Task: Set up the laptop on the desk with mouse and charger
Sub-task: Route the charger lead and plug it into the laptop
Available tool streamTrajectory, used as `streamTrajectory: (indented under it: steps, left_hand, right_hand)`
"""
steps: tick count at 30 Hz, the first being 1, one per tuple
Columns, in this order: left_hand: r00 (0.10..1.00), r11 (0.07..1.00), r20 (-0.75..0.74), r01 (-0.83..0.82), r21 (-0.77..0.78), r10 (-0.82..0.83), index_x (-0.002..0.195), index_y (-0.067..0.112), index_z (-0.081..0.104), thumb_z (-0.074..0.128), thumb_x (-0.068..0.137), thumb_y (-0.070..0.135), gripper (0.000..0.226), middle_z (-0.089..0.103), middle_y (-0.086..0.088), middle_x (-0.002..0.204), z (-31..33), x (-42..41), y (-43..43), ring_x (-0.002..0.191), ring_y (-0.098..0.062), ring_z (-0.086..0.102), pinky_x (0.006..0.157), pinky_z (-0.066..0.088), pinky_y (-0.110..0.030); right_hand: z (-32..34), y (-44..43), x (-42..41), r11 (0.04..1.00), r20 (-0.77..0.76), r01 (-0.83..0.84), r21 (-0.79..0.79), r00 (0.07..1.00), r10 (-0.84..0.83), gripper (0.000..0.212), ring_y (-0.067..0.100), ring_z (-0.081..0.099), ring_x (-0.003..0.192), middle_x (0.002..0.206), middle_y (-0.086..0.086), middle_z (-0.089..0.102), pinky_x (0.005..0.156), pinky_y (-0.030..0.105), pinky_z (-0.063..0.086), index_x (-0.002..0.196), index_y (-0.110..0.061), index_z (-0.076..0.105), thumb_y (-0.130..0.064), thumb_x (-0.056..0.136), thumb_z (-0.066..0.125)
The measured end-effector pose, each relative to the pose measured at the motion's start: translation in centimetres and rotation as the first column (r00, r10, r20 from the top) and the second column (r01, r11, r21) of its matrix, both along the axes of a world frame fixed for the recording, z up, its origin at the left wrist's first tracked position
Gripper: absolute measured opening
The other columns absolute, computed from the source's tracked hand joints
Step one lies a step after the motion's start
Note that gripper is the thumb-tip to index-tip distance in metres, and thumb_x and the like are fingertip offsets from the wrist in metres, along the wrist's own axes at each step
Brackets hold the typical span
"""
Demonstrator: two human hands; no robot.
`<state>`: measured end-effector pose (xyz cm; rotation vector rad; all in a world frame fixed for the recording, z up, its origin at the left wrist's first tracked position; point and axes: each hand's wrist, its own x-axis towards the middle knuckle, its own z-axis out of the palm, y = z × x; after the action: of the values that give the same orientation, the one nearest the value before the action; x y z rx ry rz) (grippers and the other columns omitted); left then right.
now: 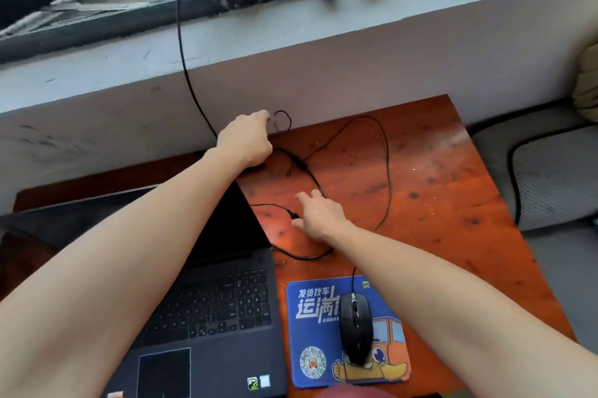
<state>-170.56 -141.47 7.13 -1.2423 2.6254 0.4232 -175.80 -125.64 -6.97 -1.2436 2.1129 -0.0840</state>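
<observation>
Left hand (247, 138) is pinching a thin cable loop (286, 116) just ahead of it. Right hand (318, 214), fingers spread, is reaching for the plug (293, 214) beside its thumb. Keeping the slack untangled seems wise.

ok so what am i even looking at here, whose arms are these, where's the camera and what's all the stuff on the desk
There is no machine here. A person works with bare hands, and the single picture comes from a wide-angle camera worn on the head, looking down along both arms. On the reddish-brown wooden desk lie an open dark grey laptop, a blue printed mouse pad with a black wired mouse on it, and loose thin black cables. The left hand, near the wall, seems to pinch a looped black cable end. The right hand, fingers spread, reaches over the cables beside the laptop and holds nothing.
</observation>
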Motion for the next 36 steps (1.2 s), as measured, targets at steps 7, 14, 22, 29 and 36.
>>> streamTrajectory:
  steps: [7,14,22,29,36]
  left_hand:
    - [0.909,0.997,-0.413,-0.071,-0.013,0.059,0.118,0.016,0.062,0.05,0.088,0.014,0.032,0.07,-0.006,0.087,2.9,4.2,3.0,0.09,-0.03,0.064,0.088,0.05,-0.04]
    - [0.915,0.981,-0.392,-0.151,-0.122,0.092,0.114,0.021,0.065,0.046,0.09,0.016,0.031,0.071,-0.014,0.098,1.0,5.1,7.1,0.093,-0.038,0.062,0.081,0.047,-0.04]
    - [0.921,0.906,0.089,0.35,0.237,-0.379,0.116,0.023,0.062,0.05,0.085,0.009,0.036,0.062,-0.003,0.118,-6.6,5.8,13.3,0.112,-0.028,0.053,0.089,0.045,-0.039]
    - [0.993,0.934,0.068,-0.114,0.339,0.096,0.073,0.01,0.059,0.049,0.093,0.033,0.032,0.069,-0.02,0.089,-11.8,11.7,16.9,0.087,-0.04,0.062,0.07,0.046,-0.037]
    - [0.955,0.866,0.01,-0.274,0.419,0.297,0.055,0.011,0.044,0.047,0.093,0.021,0.039,0.063,-0.023,0.076,-13.2,13.6,19.3,0.08,-0.041,0.059,0.064,0.034,-0.036]
  right_hand:
    - [-0.9,0.0,-0.5,0.992,0.143,0.125,-0.015,0.982,-0.122,0.023,0.034,0.06,0.102,0.113,0.01,0.063,0.082,0.035,0.046,0.102,-0.018,0.062,-0.035,0.087,0.061]
    - [4.9,6.5,-4.7,0.909,0.727,0.417,-0.017,0.629,-0.275,0.005,0.007,0.054,0.053,0.072,-0.002,0.069,0.043,0.019,0.039,0.094,-0.019,0.066,-0.019,0.089,0.068]
    - [5.2,12.3,-4.3,0.911,0.757,0.391,0.133,0.553,-0.348,0.007,0.01,0.053,0.062,0.08,0.003,0.063,0.048,0.022,0.038,0.096,-0.015,0.068,-0.015,0.089,0.068]
    - [0.1,18.3,-2.3,0.827,-0.006,0.546,0.132,0.835,-0.55,0.026,0.03,0.063,0.104,0.108,0.009,0.07,0.079,0.032,0.047,0.1,-0.02,0.066,-0.034,0.079,0.072]
    - [-1.8,18.9,0.2,0.743,0.044,0.654,0.141,0.746,-0.665,0.011,0.03,0.064,0.102,0.106,0.009,0.071,0.076,0.029,0.047,0.083,-0.025,0.067,-0.02,0.076,0.073]
